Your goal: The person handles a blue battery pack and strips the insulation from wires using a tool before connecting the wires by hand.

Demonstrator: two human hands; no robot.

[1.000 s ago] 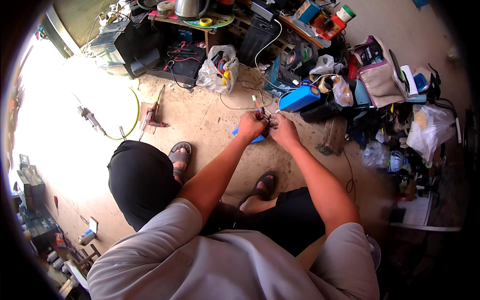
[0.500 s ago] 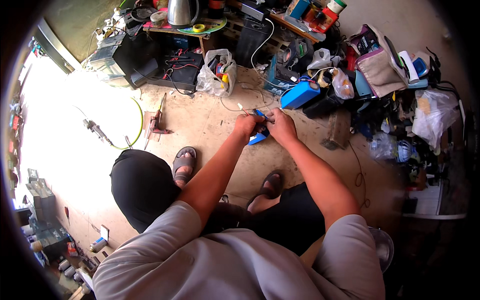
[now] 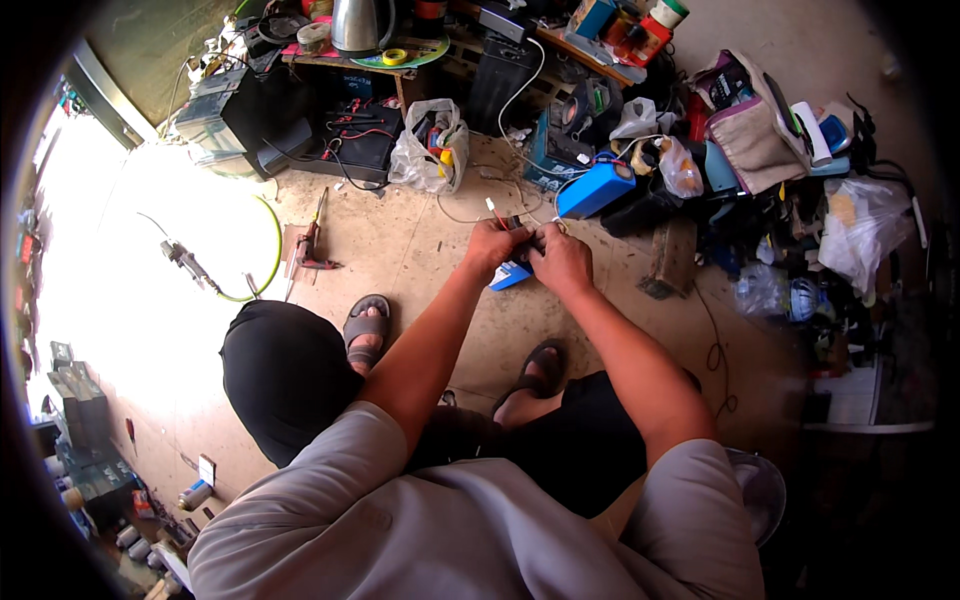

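Out in front of me, my left hand (image 3: 494, 247) and my right hand (image 3: 560, 258) meet fingertip to fingertip, both closed. A blue battery pack (image 3: 511, 275) sits below and between them, its upper part covered by fingers and something dark. From the left fingers a short reddish wire sticks up, ending in a white connector (image 3: 490, 204). The right thumb and fingers are pinched close to the left ones; what is in that pinch is too small to tell. Beyond the right hand, a second blue pack (image 3: 597, 188) lies on the floor with leads at its end.
A clear plastic bag (image 3: 429, 147) and a black battery (image 3: 356, 150) stand ahead. A wooden block (image 3: 668, 260) lies to the right, beside piled bags and tools. On the left are a red-handled tool (image 3: 312, 250) and a yellow-green cable (image 3: 278, 250). My sandalled feet are close by.
The white connector has shifted slightly up and right, its wire more upright. The fingers have drawn closer together, and less of the blue pack shows between them.
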